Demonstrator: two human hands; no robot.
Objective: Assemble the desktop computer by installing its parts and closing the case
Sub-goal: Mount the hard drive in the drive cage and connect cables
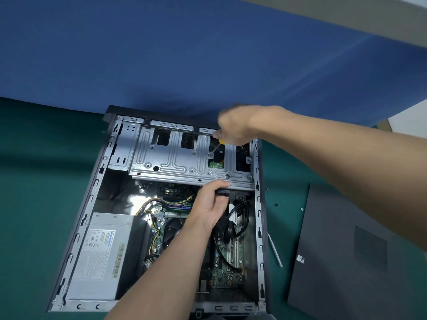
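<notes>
At twelve o'clock in the open case (92, 199), our right hand (233, 125) grips a screwdriver (218, 145) against the drive cage (171, 162); at six o'clock below it, our left hand (208, 204) pinches a black connector (235, 195).

We see a dark green mat (44, 162) covering the work surface, reaching from the left edge across to the right. Behind it stands a blue partition (184, 54), filling most of the upper view. Above that, at the top right, runs a pale grey band (346, 12). At the far right, a tan cardboard-like corner (384, 126) shows beside a white patch (412, 118).
</notes>
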